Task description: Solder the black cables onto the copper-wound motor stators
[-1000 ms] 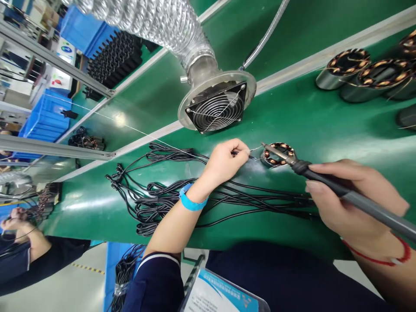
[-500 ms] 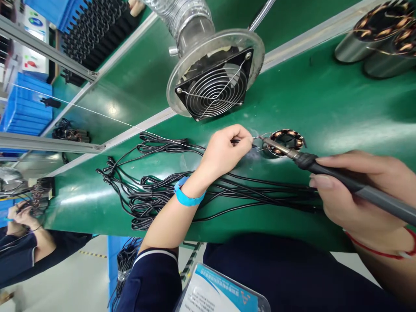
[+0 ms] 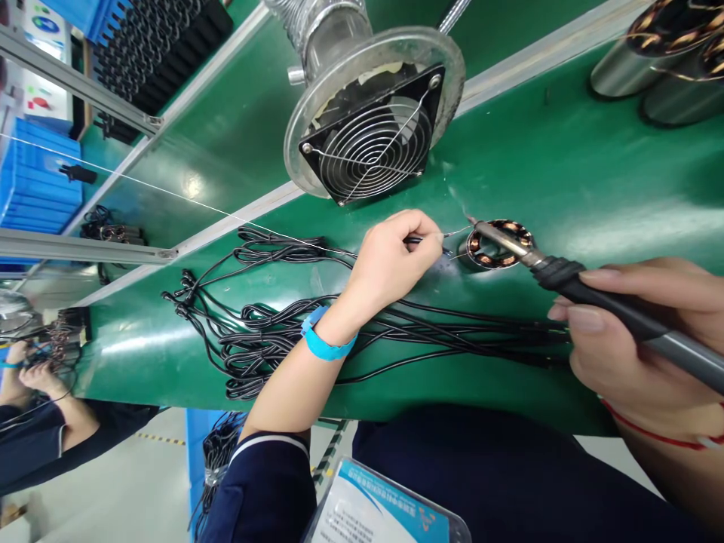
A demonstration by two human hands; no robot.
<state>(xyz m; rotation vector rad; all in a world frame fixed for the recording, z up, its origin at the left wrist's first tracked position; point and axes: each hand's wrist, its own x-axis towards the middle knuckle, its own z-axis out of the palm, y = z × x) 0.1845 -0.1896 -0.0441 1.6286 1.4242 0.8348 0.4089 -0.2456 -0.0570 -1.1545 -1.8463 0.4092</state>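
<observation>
My right hand (image 3: 639, 339) is closed around the dark handle of a soldering iron (image 3: 566, 279). Its metal tip points left, over the near side of a motor stator (image 3: 498, 258) with copper windings, close to a thin wire (image 3: 457, 232). In a pinch, my left hand (image 3: 399, 260) holds the end of a black cable (image 3: 415, 240); its stripped wire reaches out to the right, toward the stator. A faint wisp of smoke (image 3: 455, 197) rises by the tip. Bundled black cables (image 3: 271, 354) lie on the green bench under my left forearm.
Above my hands hangs a fume extractor fan (image 3: 373, 154) with a wire guard. Two larger stators (image 3: 636, 68) stand at the back right. On the left are a metal frame (image 3: 84, 245), blue bins (image 3: 42, 177) and a co-worker's hands (image 3: 42, 377). A white thread (image 3: 170, 194) crosses the bench.
The soldering iron has moved right and slightly up, its tip now nearer the stator and the wire's end. My left hand has barely moved and still pinches the cable.
</observation>
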